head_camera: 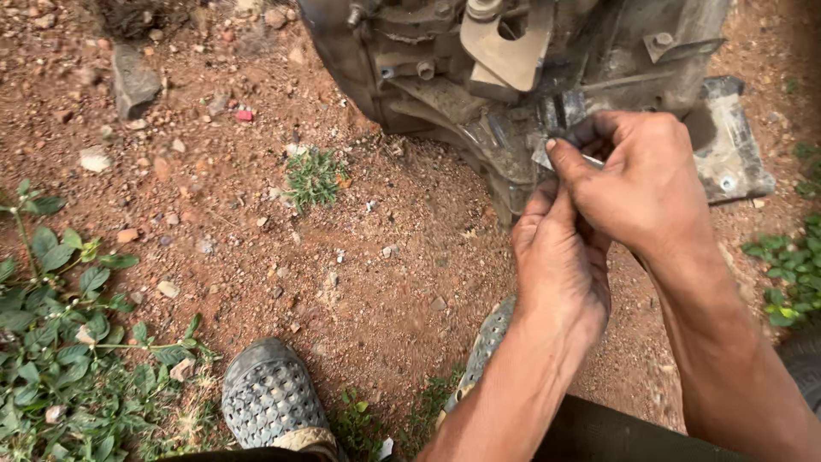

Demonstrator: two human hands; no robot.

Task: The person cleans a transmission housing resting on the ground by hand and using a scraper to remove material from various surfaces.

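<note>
Red-brown dirt ground (376, 282), scattered pebbles, grey stone (132, 81), greasy metal engine housing (513, 77) (resting directly on it), green weeds (60, 359)

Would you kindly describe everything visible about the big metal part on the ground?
The metal part is a grimy grey casting, seemingly an engine or gearbox housing, with bolts, brackets and a flat flange. It rests on red dirt at the frame's top. The right hand and left hand work at its lower edge.
</note>
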